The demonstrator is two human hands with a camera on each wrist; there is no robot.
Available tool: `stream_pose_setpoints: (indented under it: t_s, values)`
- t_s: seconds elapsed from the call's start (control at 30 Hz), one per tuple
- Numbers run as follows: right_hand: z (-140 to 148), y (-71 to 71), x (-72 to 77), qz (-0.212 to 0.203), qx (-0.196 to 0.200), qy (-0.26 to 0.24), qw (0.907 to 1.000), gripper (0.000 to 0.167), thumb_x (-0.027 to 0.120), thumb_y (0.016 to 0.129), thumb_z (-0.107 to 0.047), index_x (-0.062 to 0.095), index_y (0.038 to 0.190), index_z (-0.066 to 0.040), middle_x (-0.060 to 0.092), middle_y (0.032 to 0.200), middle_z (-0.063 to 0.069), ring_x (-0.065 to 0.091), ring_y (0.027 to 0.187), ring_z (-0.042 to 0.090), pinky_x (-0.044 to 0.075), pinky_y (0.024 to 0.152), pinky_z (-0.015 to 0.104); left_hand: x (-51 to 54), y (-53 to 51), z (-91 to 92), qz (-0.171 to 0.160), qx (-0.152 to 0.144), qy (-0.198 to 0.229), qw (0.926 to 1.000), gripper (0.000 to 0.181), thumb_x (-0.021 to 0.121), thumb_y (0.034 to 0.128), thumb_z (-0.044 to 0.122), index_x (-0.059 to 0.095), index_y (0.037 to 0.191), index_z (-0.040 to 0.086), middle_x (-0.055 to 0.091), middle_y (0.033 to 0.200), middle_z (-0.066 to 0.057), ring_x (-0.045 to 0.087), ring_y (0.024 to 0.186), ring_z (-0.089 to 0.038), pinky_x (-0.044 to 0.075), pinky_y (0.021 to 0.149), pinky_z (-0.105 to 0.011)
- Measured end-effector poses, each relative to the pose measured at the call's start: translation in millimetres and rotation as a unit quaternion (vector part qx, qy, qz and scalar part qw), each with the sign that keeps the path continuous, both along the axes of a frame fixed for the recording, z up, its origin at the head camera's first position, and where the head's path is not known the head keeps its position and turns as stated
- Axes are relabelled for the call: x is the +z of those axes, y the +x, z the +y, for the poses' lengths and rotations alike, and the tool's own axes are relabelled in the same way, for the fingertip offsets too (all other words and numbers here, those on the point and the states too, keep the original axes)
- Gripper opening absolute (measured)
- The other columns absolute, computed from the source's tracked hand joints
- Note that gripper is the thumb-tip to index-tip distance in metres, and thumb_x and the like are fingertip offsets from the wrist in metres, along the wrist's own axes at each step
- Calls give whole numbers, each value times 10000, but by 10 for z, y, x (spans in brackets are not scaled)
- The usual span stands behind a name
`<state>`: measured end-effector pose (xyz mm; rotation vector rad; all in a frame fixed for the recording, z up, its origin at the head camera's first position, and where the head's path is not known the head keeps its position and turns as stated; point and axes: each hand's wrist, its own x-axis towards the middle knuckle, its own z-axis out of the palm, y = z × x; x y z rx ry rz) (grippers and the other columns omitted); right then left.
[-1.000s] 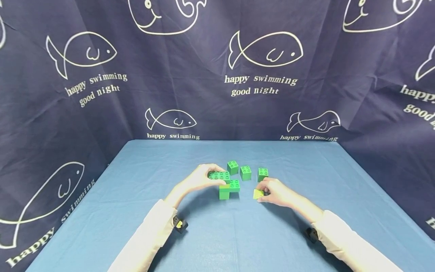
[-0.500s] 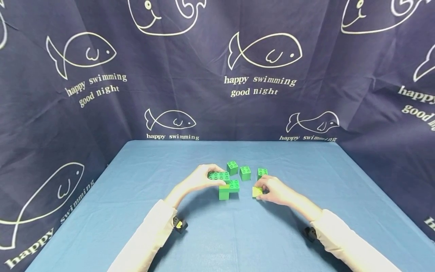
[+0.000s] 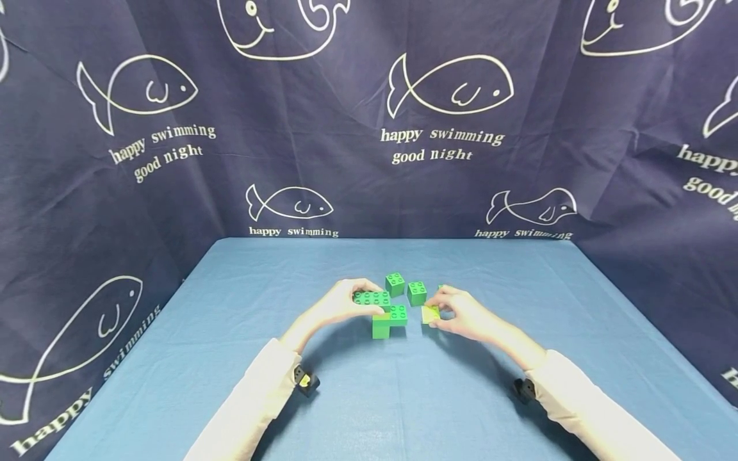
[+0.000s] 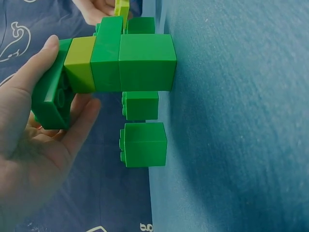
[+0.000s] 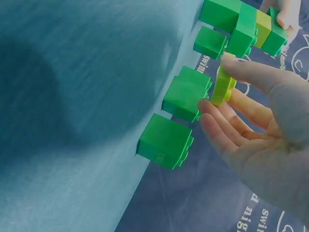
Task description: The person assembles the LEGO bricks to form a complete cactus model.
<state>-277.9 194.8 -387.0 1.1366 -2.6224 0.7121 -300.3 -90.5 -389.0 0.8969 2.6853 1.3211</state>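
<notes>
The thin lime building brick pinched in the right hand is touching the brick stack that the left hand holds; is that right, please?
Touching is wrong: the head view shows the thin lime building brick apart from the brick stack, with blue tabletop visible between them. The right hand does pinch that brick, and the left hand does hold the stack.

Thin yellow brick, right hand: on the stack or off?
Off. The head view shows a gap between the thin yellow brick and the stack; the right hand pinches the brick, the left hand grips the stack.
</notes>
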Motion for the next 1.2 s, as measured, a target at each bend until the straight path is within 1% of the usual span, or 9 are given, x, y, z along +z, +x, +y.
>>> stream_pose_setpoints:
  t_s: [0.13,0.27,0.37,0.57,0.77,0.9,1.03,1.07,1.2]
  values:
    - [-45,-13,16,278,84,-189,9994,275,761,740,-73,674,989,6,608,902,81,612,788,243,550,719,357,-2,12,-5,104,-76,17,9999,408,793,732,351,671,1094,207,688,1058,76,613,984,-66,480,909,-268]
    - [-93,-25,35,411,88,-272,9987,288,758,742,-84,672,1003,1,623,927,81,605,788,233,540,703,323,-13,20,-12,122,-86,11,9999,416,787,742,352,661,1114,215,674,1061,90,603,950,-53,485,881,-253]
    - [-127,-31,51,355,48,-255,9990,296,745,757,-95,669,1028,-5,633,954,77,610,811,214,536,708,307,-22,21,-18,121,-76,64,9999,386,773,759,357,663,1107,232,670,1046,110,600,936,-40,485,873,-246]
    - [-183,-34,78,224,79,-284,9993,282,721,791,-103,665,1053,-15,639,969,67,616,830,213,535,699,350,-35,16,-22,149,-89,193,9997,342,765,768,355,672,1077,242,677,1014,112,612,924,-58,490,862,-250]
    - [-227,-23,111,114,97,-285,9995,278,707,802,-95,667,1069,-29,638,976,56,607,832,216,515,666,323,-44,4,-17,119,-28,163,9998,337,765,767,357,672,1070,243,681,996,110,615,911,-58,489,853,-252]
    - [-264,-16,114,153,166,-302,9993,275,700,802,-87,673,1069,-29,643,974,56,617,850,199,524,704,313,-31,7,-14,80,0,98,9999,328,765,766,358,672,1060,247,681,994,123,610,914,-31,487,857,-248]
    - [-296,2,115,158,274,-290,9991,278,691,812,-102,674,1078,-25,646,981,63,634,873,201,543,761,364,-19,17,-13,64,-18,72,10000,326,760,774,353,673,1064,231,684,1003,113,611,924,-32,487,863,-250]
    - [-301,5,115,131,289,-280,9991,282,690,815,-108,673,1084,-23,645,985,66,633,874,205,543,763,374,-18,17,-12,54,-18,64,10000,325,760,774,349,673,1063,229,685,1004,113,611,925,-32,486,864,-249]
    - [-319,17,117,5,296,-259,9992,301,687,825,-124,667,1108,-24,637,994,70,618,864,229,533,732,336,-9,27,-10,23,-18,60,10000,318,760,776,338,674,1060,222,686,1001,109,609,928,-37,484,866,-249]
